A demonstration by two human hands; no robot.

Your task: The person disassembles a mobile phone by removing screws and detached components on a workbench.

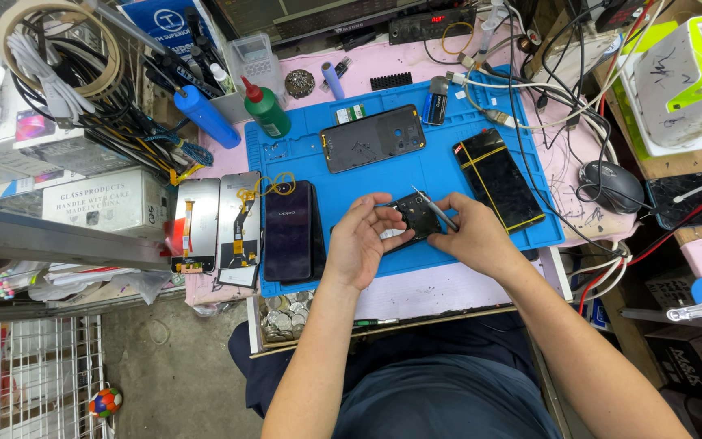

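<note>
Left hand (361, 240) | black part (416, 215) | right hand (473, 236), tweezers (435, 208) | white box (103, 202) far left

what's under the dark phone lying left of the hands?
The dark phone lies on the blue work mat, its left edge at the mat's border, next to two screen panels with orange flex cables. Whatever sits directly beneath it is covered.

small black phone part (416, 215) | flat, dark, squarish, held just above the blue mat's near edge | tweezers (435, 208) | thin, silvery, slanted, tips resting on the part's top
</note>
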